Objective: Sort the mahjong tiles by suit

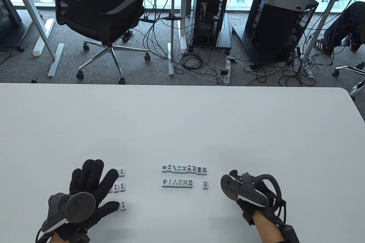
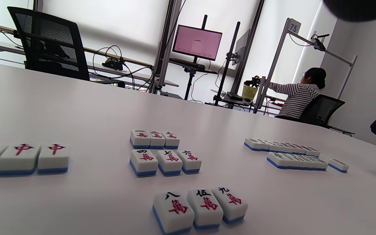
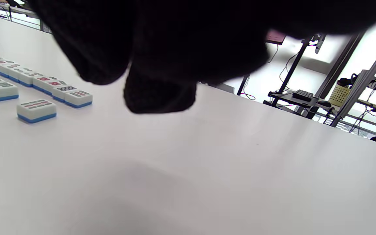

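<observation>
Your left grip (image 1: 85, 189) spread flat over character tiles (image 2: 165, 160), three short rows, order rough. Dots row (image 1: 184, 169) done; bamboo row (image 1: 177, 183) gapped, stray tile (image 1: 205, 185) apart. Right grip (image 1: 242, 190) curled, empty, on surface (image 1: 182, 123).

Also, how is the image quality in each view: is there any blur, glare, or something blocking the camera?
Table view: even light, sharp; the left hand covers part of the character tiles. Left wrist view: windows overexposed, near tiles sharp. Right wrist view: dark, blurred fingers of the right hand fill the top; the lone tile is slightly soft.
</observation>
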`<state>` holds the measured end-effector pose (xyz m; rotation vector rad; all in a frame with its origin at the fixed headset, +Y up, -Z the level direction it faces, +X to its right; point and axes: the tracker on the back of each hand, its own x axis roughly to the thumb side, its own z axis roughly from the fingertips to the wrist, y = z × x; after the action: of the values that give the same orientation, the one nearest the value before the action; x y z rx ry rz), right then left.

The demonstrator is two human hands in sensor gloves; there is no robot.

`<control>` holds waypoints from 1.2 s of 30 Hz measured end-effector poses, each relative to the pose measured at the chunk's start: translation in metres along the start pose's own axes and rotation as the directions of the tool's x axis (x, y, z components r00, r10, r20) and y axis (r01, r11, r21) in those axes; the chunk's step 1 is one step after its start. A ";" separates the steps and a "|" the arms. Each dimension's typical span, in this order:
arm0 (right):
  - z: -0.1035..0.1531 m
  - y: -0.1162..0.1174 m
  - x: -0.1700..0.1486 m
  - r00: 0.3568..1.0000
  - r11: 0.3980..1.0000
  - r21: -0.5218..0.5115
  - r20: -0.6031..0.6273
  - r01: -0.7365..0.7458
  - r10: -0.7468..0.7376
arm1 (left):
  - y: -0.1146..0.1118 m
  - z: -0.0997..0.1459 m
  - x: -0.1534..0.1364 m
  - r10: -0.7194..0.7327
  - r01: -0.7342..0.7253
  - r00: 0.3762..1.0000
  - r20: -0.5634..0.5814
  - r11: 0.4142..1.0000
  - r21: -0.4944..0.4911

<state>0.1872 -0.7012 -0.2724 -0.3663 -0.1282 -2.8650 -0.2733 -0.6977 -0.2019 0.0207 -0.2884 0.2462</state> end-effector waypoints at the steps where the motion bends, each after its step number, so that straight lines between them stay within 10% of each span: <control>1: 0.006 0.002 -0.008 1.000 1.000 0.016 -0.022 -0.011 0.011 | 0.000 0.000 0.000 -0.001 0.001 1.000 0.000 1.000 -0.001; 17: 0.043 0.065 -0.035 0.995 0.965 0.260 -0.069 -0.046 0.066 | -0.003 -0.002 0.002 -0.013 0.013 1.000 -0.008 1.000 -0.028; 36: 0.043 0.082 -0.038 0.988 0.976 0.195 -0.102 -0.093 0.115 | -0.004 -0.003 0.002 -0.010 0.009 1.000 -0.013 0.999 -0.040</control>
<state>0.2539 -0.7666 -0.2366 -0.1683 -0.3473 -2.7323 -0.2697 -0.7006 -0.2037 -0.0195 -0.2797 0.2312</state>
